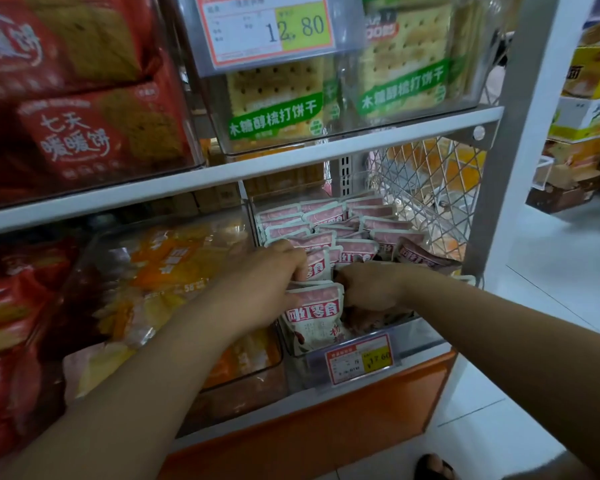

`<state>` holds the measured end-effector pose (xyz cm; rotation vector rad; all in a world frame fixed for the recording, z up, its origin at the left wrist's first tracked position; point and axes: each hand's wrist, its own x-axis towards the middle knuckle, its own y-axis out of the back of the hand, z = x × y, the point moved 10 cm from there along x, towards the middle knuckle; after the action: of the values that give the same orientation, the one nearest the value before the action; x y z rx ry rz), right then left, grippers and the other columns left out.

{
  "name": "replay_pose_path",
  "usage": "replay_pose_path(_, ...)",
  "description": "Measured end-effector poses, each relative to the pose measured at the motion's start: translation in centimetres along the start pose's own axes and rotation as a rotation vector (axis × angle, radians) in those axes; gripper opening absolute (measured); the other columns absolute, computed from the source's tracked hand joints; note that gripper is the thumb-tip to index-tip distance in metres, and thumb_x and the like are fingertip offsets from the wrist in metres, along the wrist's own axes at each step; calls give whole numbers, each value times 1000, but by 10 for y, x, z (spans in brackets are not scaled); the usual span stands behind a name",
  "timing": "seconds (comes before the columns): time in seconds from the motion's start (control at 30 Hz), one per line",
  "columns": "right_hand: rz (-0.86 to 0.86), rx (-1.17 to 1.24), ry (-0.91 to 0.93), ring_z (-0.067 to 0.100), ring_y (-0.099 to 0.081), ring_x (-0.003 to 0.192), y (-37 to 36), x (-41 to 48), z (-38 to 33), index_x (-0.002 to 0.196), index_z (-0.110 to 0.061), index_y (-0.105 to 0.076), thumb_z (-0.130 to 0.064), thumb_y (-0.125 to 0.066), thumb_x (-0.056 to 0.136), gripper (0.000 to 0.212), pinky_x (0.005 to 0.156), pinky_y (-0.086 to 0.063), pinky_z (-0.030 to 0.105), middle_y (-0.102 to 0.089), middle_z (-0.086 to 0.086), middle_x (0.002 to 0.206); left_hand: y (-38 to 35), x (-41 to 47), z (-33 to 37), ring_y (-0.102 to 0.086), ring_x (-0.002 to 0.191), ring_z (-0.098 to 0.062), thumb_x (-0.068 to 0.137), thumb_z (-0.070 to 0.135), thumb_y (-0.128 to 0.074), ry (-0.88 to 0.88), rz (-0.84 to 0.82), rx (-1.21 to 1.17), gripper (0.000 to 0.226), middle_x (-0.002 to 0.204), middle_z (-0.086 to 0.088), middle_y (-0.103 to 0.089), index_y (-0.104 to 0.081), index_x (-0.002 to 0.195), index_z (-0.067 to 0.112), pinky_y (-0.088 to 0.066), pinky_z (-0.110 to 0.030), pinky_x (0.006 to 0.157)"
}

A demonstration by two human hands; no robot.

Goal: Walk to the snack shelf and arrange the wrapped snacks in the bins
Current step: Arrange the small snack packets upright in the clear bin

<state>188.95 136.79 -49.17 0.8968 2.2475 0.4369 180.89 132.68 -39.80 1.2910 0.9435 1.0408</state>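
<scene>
Your left grip (264,282) pinches the front pink packet (317,315) in the bin (425,336) — your right grip (371,287) sits behind it, fingers hidden, so I cannot tell its hold.

Top centre, a price tag (267,29) reading 12.80. Lower centre, a smaller red-and-yellow tag (359,358). Right of centre, a wire mesh panel (426,178). Far right, stacked cartons (589,98), with pale tiled floor (551,306) below them. At the bottom edge, a dark shoe (433,467).
</scene>
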Motion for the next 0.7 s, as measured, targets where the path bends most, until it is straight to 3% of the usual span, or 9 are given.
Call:
replay_pose_path(0.1,85,-24,-7,23,-67,72,5,3,4,88,-9,-58,-2,-48,93,13,62,-57,30,-67,14,91,0,-2,1,-49,96,-11,84,35,-64,-11,-14,3,20,103,11,-47,-44,86,32,-33,-38,97)
replay_pose_path(0.2,134,-58,-6,28,-69,72,12,5,5,92,0,-61,3,-47,91,14,61,-57,33,-69,18,88,-3,-3,0,-49,102,-11,85,35,-64,-6,-21,12,20,104,12,-48,-45,89,33,-27,-43,107)
replay_pose_path(0.37,148,-103,11,-1,-56,39,18,3,0,71,-13,-62,-3,-53,90,23,42,-42,11,-61,-9,44,-4,-4,0,-46,113,-12,85,36,-64,-9,-5,21,21,110,14,-47,-46,96,35,-21,-46,112)
replay_pose_path(0.47,93,-135,28,4,-64,53,12,1,-2,86,-7,-66,1,-60,84,10,52,-52,16,-70,-2,65,-5,-4,-2,-45,115,-13,86,36,-63,-7,4,31,23,114,13,-48,-50,105,33,-20,-46,112)
replay_pose_path(0.53,78,-148,22,11,-68,63,8,1,-2,100,-5,-65,2,-63,82,19,61,-57,22,-72,7,87,-4,-4,-2,-45,116,-12,86,36,-63,-5,9,28,24,115,13,-48,-50,106,33,-18,-45,112)
replay_pose_path(0.6,132,-268,38,12,-66,63,9,1,-6,100,-5,-65,-3,-61,84,16,59,-54,20,-71,11,93,-3,-4,-2,-44,116,-12,86,36,-62,-6,8,36,23,115,13,-47,-50,106,33,-18,-43,112)
replay_pose_path(0.7,303,-553,102,21,-65,84,19,-4,-21,99,-3,-69,-9,-59,85,17,66,-46,24,-70,12,99,-3,-6,-3,-45,113,-12,85,46,-59,1,-7,69,24,109,14,-44,-45,100,34,-20,-42,110)
